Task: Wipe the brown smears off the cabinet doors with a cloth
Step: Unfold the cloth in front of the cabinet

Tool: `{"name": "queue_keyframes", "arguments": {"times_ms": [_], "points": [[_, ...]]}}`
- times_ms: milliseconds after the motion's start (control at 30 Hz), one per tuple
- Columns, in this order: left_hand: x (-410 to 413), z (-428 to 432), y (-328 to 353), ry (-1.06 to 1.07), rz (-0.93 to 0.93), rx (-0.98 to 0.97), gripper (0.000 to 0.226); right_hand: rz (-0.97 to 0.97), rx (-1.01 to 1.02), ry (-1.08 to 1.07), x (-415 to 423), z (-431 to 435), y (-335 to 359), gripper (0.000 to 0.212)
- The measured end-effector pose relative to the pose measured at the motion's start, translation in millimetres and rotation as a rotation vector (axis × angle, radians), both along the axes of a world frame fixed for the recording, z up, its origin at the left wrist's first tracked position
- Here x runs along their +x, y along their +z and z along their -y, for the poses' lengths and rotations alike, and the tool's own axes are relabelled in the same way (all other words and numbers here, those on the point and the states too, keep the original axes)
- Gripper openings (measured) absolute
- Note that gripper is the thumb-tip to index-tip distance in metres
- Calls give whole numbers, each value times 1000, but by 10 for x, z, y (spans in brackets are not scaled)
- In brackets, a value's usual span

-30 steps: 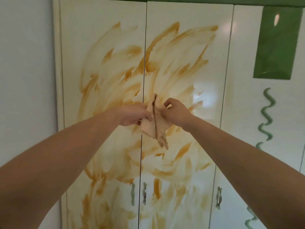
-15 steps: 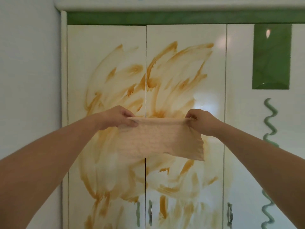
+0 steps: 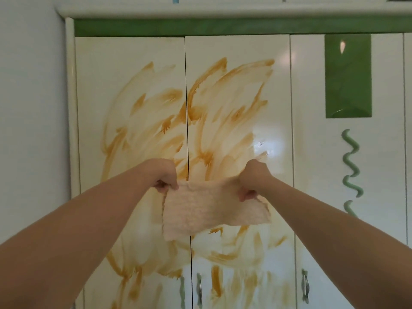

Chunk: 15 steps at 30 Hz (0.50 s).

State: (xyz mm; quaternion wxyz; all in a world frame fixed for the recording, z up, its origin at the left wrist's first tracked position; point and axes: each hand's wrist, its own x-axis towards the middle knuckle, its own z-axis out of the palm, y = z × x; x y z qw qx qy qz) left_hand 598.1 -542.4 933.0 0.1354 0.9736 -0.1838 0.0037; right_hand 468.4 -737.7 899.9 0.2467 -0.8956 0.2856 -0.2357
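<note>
Head view of two bare arms raised before a pale, glossy cabinet. The left hand (image 3: 166, 177) and the right hand (image 3: 254, 181) each pinch an upper corner of a beige, textured cloth (image 3: 211, 209); each grip is narrow, fingers and thumb curled onto the fabric. The cloth hangs spread between the hands, its top edge sagging slightly and its lower edge ragged, lower at the left than at the right. It lies in front of the seam between the left cabinet door (image 3: 131, 90) and the middle cabinet door (image 3: 238, 90); whether it touches the doors cannot be told. Brown smears (image 3: 225, 103) fan in broad, curved strokes across both doors, above, beside and below the cloth, darkest near the seam and along the stroke tips. A third door (image 3: 312, 175) at the right carries a green rectangular panel (image 3: 347, 74) and a pale green wavy ornament (image 3: 352, 161) beneath it. A green band (image 3: 223, 26) runs along the cabinet top. Vertical handles (image 3: 199, 291) show near the lower edge of the view. A plain wall (image 3: 29, 108) lies to the left
</note>
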Motion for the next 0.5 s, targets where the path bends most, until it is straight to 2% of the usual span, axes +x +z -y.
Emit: {"name": "queue_keyframes", "arguments": {"times_ms": [67, 167, 267, 333, 500], "points": [[59, 39, -68, 20, -19, -157, 21, 114, 134, 14, 56, -18, -27, 32], [139, 153, -97, 1, -90, -552, 6, 330, 274, -1, 155, 26, -72, 19], [134, 354, -29, -27, -111, -940, 12, 551, 264, -24, 255, 130, -80, 29], [61, 489, 25, -42, -92, -1142, 7, 647, 222, -49, 296, 222, -51, 23], [-25, 1055, 113, -119, -40, -1420, 13, 799, 141, -102, 406, 611, 48, 15]]}}
